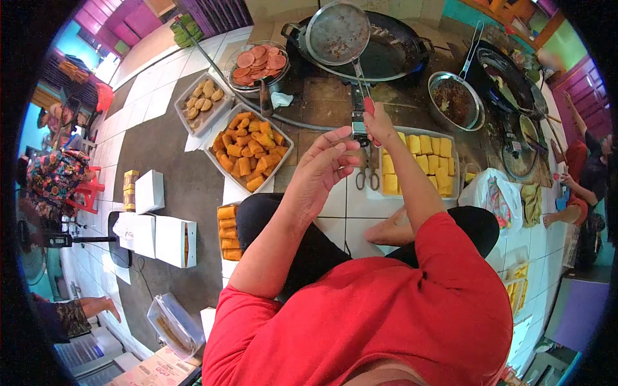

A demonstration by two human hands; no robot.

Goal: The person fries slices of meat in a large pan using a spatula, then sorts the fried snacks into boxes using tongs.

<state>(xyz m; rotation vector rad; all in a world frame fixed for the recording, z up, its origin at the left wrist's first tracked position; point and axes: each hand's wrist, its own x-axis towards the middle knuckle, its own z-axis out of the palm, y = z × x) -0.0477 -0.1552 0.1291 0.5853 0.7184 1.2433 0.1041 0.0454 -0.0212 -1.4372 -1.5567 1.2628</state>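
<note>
The red shirt [360, 315] of the wearer is nearest the camera. The strainer [338, 33] is a round, shallow mesh bowl in a metal rim, with a metal shank and a red grip; dark residue shows across the mesh. It is positioned above the left part of the large wok [393, 58], with its shank directed back toward the wearer. The right hand [380, 125] holds the red grip, fingers closed around it. The left hand [320, 170] is raised just beside it, fingers spread apart and slightly curved, with no object visible between them. The scissors [367, 179] lie on the tiles near both hands. An open container [227, 171] of browned rolls is located left of the left hand; a second tub [458, 168], holding yellow pieces, is located partly behind the right forearm. A metal bowl [474, 122] stands right of the wok.
</note>
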